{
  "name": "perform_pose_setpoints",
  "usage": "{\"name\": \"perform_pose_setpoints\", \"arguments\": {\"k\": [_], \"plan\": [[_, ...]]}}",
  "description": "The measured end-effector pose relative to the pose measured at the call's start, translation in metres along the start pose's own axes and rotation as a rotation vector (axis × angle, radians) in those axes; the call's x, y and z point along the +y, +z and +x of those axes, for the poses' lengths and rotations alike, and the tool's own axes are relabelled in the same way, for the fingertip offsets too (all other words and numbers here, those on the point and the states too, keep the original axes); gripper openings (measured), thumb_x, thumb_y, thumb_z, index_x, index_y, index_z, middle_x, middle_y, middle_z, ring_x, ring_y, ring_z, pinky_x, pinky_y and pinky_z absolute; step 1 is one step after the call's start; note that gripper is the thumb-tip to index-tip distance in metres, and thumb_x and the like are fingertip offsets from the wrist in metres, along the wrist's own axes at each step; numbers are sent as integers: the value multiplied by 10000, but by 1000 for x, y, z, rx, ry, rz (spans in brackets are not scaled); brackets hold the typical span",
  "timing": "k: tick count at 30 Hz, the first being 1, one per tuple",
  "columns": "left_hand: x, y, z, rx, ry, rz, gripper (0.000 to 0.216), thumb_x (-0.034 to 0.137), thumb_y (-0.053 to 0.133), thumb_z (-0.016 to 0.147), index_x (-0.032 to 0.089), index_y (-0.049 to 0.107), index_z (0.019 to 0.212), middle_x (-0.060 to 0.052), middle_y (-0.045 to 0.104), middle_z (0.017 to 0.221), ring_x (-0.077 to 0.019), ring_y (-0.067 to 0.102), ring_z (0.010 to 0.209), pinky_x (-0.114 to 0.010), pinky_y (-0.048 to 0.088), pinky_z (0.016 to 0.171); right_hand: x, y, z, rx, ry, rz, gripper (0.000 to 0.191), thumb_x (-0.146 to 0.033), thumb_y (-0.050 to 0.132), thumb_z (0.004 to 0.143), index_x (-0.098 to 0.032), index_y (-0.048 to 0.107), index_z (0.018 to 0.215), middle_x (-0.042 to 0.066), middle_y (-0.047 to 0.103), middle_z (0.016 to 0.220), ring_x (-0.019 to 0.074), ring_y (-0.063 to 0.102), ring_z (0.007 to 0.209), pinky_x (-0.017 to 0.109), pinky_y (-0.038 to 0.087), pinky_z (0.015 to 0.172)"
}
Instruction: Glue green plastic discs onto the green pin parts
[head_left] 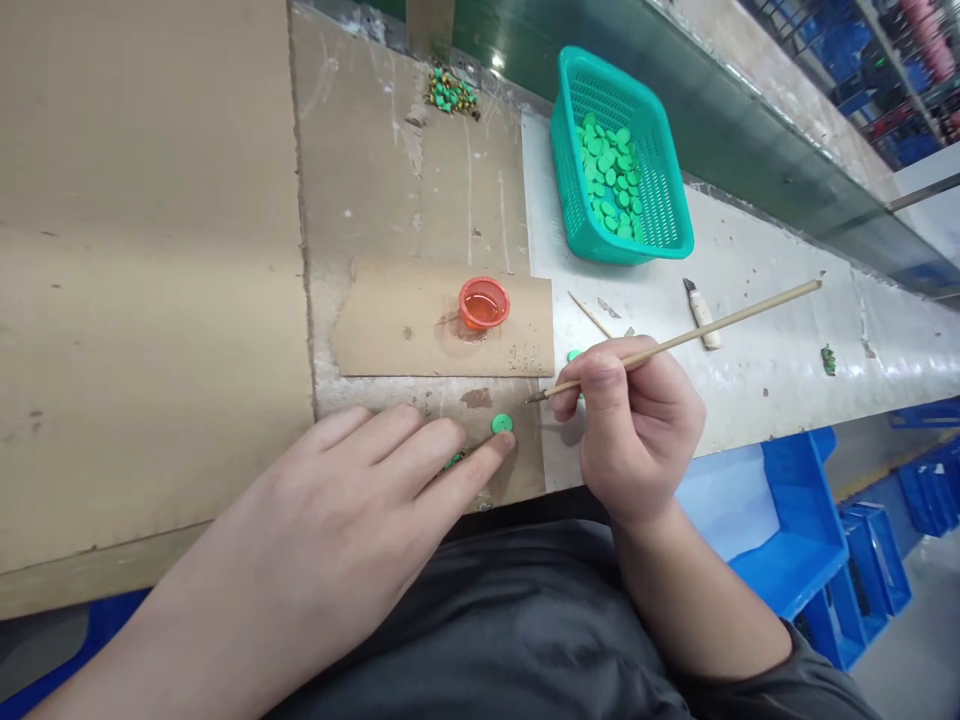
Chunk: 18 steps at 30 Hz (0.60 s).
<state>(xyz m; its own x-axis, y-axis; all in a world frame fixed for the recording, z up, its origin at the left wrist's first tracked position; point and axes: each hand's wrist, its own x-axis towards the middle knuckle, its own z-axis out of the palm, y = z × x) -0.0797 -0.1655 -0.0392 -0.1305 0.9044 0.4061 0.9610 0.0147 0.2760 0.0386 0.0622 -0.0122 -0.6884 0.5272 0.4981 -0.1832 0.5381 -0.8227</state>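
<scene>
My right hand (pixel 637 430) pinches a thin wooden paintbrush (pixel 720 322). Its dark tip points left, a short way from a small round green disc (pixel 502 424) that looks like a button. The index fingertip of my left hand (pixel 360 490) touches the disc's near edge, and the other fingers stretch out over the bench. Small green and brass-coloured pieces (pixel 454 459) show partly beneath those fingers. Another green disc (pixel 574 356) is mostly hidden behind my right hand. Beyond the hands, a small red cup (pixel 484 303) of clear liquid stands on a cardboard piece (pixel 390 330).
A green basket (pixel 574 215) with many green discs stands at the back right. Green and brass pieces (pixel 452 93) lie heaped at the back. A utility knife (pixel 702 315) and a thin stick (pixel 589 314) lie to the right. Blue bins (pixel 810 510) stand below the bench edge.
</scene>
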Motion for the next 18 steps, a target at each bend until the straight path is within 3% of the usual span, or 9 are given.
{"name": "perform_pose_setpoints", "arguments": {"k": [5, 9, 14, 18], "plan": [[0, 1, 2, 21, 5, -13, 520, 56, 486, 1119, 166, 709, 1576, -83, 720, 1117, -306, 657, 1007, -498, 492, 885, 1, 4, 34, -46, -137, -75, 172, -252, 753, 1238, -243, 811, 1077, -6, 836, 971, 131, 800, 773, 284, 686, 713], [-1, 1, 2, 31, 6, 0, 532, 51, 460, 1137, 163, 692, 1603, -70, 703, 1117, -297, 645, 1009, -497, 490, 912, 8, 12, 63, -99, -285, -156, 138, -255, 782, 1225, -258, 798, 1088, -18, 847, 997, 135, 782, 788, 310, 659, 744], [0, 1, 0, 24, -6, 8, 555, 49, 443, 1136, 173, 690, 1617, -64, 682, 1118, -297, 643, 1031, -508, 483, 923, 16, 21, 75, -222, -323, -237, 237, -267, 781, 1230, -244, 763, 995, -14, 885, 994, 128, 802, 825, 285, 644, 798], [2, 0, 0, 15, -5, 6, 547, 53, 448, 1140, 173, 693, 1614, -59, 662, 1088, -300, 614, 999, -515, 478, 904, 16, 22, 73, -216, -275, -258, 241, -290, 776, 1232, -250, 769, 994, -11, 885, 996, 135, 793, 807, 293, 644, 794]]}}
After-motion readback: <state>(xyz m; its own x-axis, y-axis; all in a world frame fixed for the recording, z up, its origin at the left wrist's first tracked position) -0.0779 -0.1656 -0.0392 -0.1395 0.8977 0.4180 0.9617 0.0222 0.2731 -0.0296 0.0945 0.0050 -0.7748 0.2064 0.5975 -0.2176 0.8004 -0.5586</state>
